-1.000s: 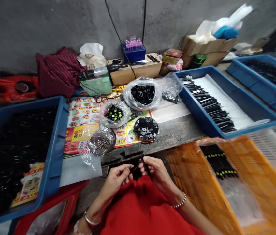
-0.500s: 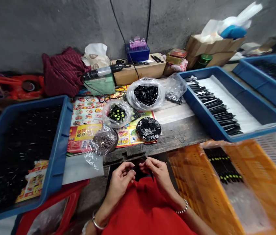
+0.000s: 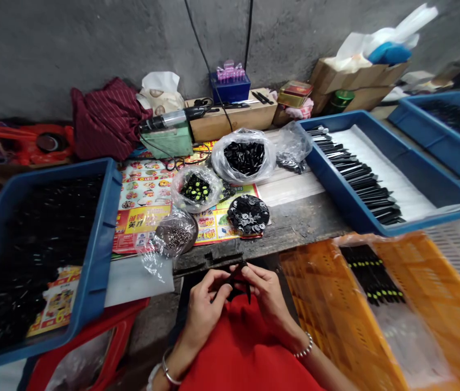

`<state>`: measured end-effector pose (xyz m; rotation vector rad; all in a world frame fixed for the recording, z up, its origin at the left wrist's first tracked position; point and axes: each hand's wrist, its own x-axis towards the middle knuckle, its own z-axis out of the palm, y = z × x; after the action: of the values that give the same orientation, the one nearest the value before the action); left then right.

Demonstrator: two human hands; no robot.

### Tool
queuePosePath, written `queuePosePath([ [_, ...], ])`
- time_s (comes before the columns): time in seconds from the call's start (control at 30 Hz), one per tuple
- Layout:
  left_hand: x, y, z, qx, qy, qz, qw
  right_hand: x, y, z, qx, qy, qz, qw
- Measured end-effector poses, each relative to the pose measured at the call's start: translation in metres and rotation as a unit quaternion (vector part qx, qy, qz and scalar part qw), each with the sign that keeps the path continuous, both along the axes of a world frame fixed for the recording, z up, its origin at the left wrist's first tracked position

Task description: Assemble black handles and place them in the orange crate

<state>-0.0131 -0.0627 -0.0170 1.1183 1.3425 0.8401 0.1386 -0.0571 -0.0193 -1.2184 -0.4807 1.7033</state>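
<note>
Just in front of the workbench edge, over the red apron (image 3: 250, 347), both hands meet around a slim black pointed piece (image 3: 248, 293). My right hand (image 3: 268, 293) pinches it between thumb and fingers, its tip pointing down. From the other side my left hand (image 3: 209, 298) closes thumb and index finger on the black part; whether it is one piece or two I cannot tell. Nearest on the bench are a round dish of black discs (image 3: 248, 214) and a bowl of small metal parts (image 3: 176, 237) partly under clear plastic.
A blue tray (image 3: 109, 217) of black pieces stands left; another blue tray (image 3: 433, 217) at right holds rows of black pointed pieces. Bags with black parts (image 3: 270, 163) and yellow-dotted parts (image 3: 216, 195) sit mid-bench. An orange crate (image 3: 315, 288) stands low right.
My left hand has moved slightly right, its fingers closing on the black part. The black pointed piece in my right hand now shows more clearly between both hands.
</note>
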Motion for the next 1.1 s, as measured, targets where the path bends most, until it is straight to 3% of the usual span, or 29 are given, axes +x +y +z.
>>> queuePosePath([
  [0.3, 0.0, -0.004, 0.001, 0.008, 0.007, -0.049, 0.999, 0.003, -0.001, 0.003, 0.016, -0.011, 0.001, 1.0],
  [0.5, -0.004, 0.011, 0.012, 0.02, -0.025, -0.023, 0.999, 0.008, -0.003, 0.003, 0.098, -0.087, 0.092, 0.987],
  [0.67, -0.006, 0.022, 0.02, 0.006, -0.039, -0.044, 0.998, 0.009, -0.004, -0.001, 0.151, -0.125, 0.162, 0.967],
  [0.93, -0.006, 0.023, 0.018, -0.021, -0.03, -0.061, 0.997, 0.008, -0.003, 0.003, 0.135, -0.095, 0.178, 0.97],
  [1.1, -0.021, 0.027, 0.029, 0.012, -0.007, -0.075, 0.997, 0.009, -0.006, 0.002, 0.121, -0.088, 0.179, 0.972],
])
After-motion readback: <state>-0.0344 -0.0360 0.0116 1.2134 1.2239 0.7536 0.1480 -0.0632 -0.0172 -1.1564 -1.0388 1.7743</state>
